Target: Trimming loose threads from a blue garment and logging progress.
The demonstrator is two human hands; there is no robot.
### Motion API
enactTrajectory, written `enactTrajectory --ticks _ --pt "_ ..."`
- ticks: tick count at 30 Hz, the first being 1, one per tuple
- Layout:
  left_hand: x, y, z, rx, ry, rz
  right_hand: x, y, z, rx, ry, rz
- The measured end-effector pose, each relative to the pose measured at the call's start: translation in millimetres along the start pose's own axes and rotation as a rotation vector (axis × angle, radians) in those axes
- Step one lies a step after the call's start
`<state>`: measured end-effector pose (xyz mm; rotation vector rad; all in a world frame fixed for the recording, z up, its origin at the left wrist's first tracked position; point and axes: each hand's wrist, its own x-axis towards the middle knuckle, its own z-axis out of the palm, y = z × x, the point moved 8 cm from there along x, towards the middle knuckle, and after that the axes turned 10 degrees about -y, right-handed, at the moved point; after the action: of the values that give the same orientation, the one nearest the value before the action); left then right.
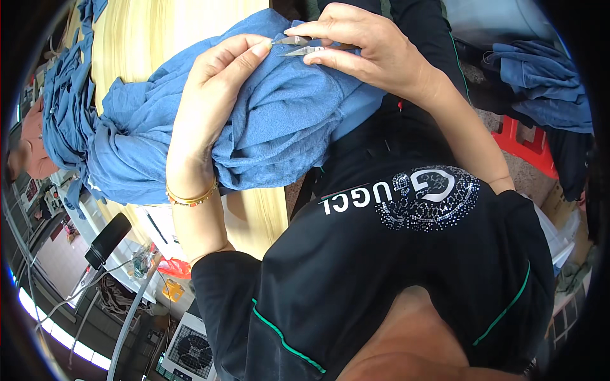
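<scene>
Blue fabric (286, 105) was pinched by the left hand (222, 68). Thread snips (304, 51), gripped by the right hand (378, 51), were aimed leftward at it.

Green piping (281, 343) trims the black shirt (356, 286), worn with a gold bangle (190, 202).

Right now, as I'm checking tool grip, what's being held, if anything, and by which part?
The right hand holds snips, gripped near the base of the blades; what the left hand pinches cannot be told.
</scene>
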<state>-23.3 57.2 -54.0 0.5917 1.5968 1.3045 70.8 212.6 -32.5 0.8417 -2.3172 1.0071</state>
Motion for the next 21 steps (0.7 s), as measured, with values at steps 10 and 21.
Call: enactTrajectory --ticks 10,21 --pt "-6 -5 3 -0.002 -0.055 0.006 -4 -5 4 0.025 -0.034 0.015" --pt "-30 64 11 0.511 0.200 0.045 5 9 -29 0.154 0.092 -0.085"
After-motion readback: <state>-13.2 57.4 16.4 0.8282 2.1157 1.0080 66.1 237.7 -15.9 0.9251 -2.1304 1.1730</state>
